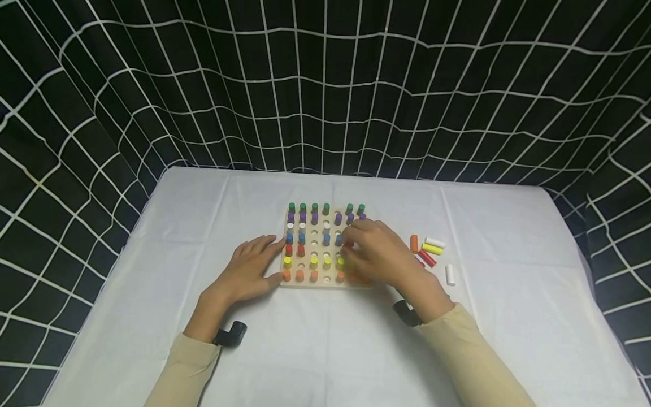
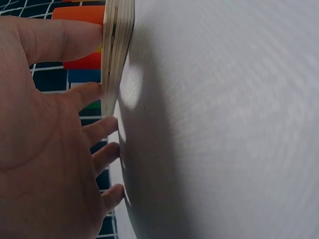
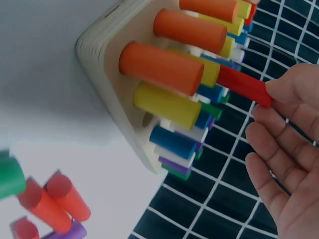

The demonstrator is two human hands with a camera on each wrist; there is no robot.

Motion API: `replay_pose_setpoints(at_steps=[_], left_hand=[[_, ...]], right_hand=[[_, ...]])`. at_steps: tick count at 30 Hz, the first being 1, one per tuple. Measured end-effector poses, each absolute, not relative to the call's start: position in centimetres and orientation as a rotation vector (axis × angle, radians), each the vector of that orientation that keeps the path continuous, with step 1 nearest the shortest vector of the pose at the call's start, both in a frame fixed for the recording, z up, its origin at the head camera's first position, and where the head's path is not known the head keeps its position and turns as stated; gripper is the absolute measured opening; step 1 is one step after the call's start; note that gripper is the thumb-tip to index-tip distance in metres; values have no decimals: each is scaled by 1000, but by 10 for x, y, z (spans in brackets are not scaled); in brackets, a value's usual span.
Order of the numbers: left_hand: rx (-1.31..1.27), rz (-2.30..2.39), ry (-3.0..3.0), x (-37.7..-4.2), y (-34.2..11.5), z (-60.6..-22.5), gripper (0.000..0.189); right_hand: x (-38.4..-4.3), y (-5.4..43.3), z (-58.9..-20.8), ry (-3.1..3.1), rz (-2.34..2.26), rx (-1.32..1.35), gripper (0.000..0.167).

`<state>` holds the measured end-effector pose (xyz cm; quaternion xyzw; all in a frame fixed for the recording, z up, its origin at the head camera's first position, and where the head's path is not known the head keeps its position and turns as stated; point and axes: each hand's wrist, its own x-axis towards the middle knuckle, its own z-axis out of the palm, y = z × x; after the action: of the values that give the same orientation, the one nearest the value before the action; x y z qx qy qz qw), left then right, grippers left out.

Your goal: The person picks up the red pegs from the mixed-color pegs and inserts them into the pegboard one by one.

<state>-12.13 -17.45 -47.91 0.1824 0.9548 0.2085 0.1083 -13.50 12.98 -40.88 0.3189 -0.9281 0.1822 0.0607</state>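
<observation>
On the white cloth stands a wooden pegboard (image 1: pixel 319 285), filled with rows of green, purple, white, blue, red, yellow and orange pegs and some bare holes. My left hand (image 1: pixel 248 269) lies at its left side, fingers spread. In the left wrist view, the thumb and index fingertip touch the board's edge (image 2: pixel 118 50). Over the right part of the board, my right hand (image 1: pixel 380 252) pinches a red peg (image 3: pixel 243 85) between thumb and index finger. The right wrist view shows that peg among the standing ones; its lower end is hidden behind a yellow peg (image 3: pixel 167 105).
Loose pegs lie right of the board: an orange peg (image 1: pixel 414 243), a yellow peg (image 1: pixel 432 249), a red peg (image 1: pixel 427 258), white ones and others partly hidden by the right hand. A black curtain (image 1: pixel 325 85) with white grid lines surrounds the table.
</observation>
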Motion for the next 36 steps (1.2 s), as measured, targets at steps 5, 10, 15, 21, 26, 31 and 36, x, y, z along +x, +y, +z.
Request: replay_pose_setpoints(at_steps=[5, 10, 15, 21, 26, 31, 36], left_hand=[[535, 616, 2805, -122, -172, -479, 76], [531, 630, 2796, -123, -169, -477, 77], [541, 638, 2797, -123, -167, -478, 79], [550, 643, 2814, -121, -166, -480, 79], [550, 652, 2814, -123, -164, -478, 79], [553, 647, 2817, -124, -166, -477, 79], [538, 647, 2831, -122, -171, -478, 78]], right_hand=[[-138, 123, -412, -2814, 554, 988, 6], [-140, 116, -414, -2851, 579, 985, 10], [-141, 109, -416, -2878, 578, 980, 9], [-142, 99, -418, -2904, 585, 999, 11], [-144, 94, -420, -2920, 549, 1031, 11], [-146, 87, -424, -2884, 515, 1057, 5], [-147, 81, -425, -2885, 516, 1067, 8]])
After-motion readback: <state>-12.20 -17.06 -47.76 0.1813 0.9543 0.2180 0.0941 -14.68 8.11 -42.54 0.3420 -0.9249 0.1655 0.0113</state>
